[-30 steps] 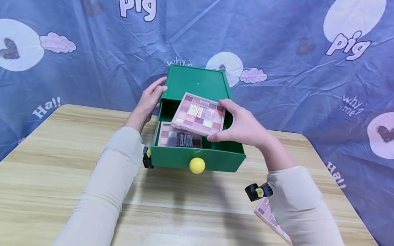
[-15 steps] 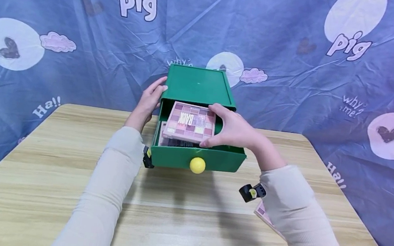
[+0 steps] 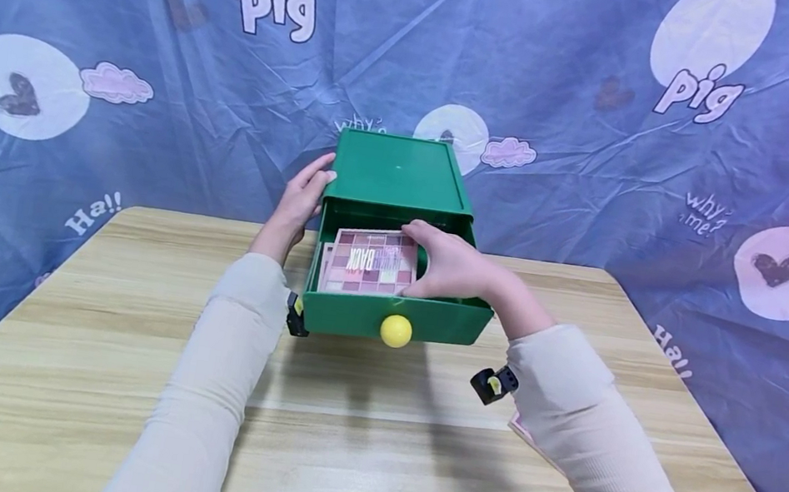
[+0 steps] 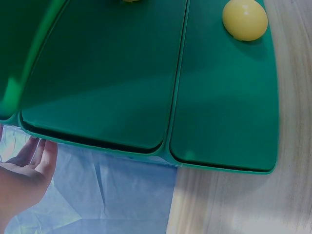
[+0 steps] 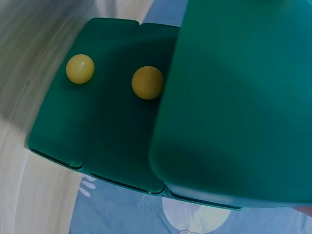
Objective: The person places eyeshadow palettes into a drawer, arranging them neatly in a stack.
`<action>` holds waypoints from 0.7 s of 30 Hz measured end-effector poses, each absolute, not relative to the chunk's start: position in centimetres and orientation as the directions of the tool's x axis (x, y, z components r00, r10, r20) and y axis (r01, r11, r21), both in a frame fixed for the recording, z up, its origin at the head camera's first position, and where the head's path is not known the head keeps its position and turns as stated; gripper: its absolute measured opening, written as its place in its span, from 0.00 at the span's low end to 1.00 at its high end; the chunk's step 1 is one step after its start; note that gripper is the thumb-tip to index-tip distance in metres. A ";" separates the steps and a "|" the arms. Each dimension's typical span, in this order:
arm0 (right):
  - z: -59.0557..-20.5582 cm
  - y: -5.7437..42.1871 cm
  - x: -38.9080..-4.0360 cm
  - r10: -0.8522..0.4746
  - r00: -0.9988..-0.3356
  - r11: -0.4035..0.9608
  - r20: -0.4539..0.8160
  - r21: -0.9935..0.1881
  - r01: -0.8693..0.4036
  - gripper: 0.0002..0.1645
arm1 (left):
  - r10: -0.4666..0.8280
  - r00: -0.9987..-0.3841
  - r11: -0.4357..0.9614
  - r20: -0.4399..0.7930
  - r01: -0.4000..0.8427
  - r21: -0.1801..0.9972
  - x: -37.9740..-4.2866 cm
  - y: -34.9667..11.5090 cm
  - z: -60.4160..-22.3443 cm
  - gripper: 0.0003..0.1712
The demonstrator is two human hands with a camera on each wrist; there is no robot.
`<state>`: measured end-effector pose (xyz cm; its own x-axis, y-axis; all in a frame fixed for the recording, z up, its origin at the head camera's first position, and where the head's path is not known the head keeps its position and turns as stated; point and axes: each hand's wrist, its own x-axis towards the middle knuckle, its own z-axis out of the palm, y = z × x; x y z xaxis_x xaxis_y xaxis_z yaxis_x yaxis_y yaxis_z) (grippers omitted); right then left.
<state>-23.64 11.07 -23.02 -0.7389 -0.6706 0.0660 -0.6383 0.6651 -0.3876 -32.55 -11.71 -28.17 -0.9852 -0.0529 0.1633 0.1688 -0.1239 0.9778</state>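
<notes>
In the head view, a green drawer cabinet (image 3: 398, 167) stands upright with its top drawer (image 3: 354, 318) pulled out. My right hand (image 3: 453, 269) reaches into that drawer and pinches a pink eyeshadow palette (image 3: 371, 262) by its right edge, thumb and fingers at opposite corners. The palette tilts slightly over a second palette (image 3: 325, 257), of which only the left margin shows. My left hand (image 3: 298, 203) rests against the cabinet's left side near the top, fingers extended; the left wrist view shows the hand (image 4: 29, 173) touching the green wall's edge.
A yellow round knob (image 3: 395, 331) sticks out from the open drawer's front. Closed lower drawers (image 5: 112, 126) with yellow knobs show in the right wrist view. Another palette (image 3: 524, 428) lies on the wooden table (image 3: 119, 375), mostly hidden under the right forearm. A blue printed cloth (image 3: 582, 45) hangs behind.
My right hand has moved left and down into the drawer with the palette, which now largely covers the palette beneath it. The left hand has stayed at the cabinet's side.
</notes>
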 end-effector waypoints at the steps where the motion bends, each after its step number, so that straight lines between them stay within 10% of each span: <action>1: -23.1 11.0 -23.7 -0.671 -0.739 0.669 0.060 -0.381 -0.638 0.52 | -0.051 -0.985 -0.123 0.164 0.169 0.978 -32.5 -11.7 -28.1 0.27; 21: -23.7 10.0 -23.9 -0.695 -0.719 0.696 -0.014 -0.262 -0.668 0.46 | -0.055 -0.984 -0.120 0.171 0.176 0.977 -32.4 -11.7 -28.2 0.26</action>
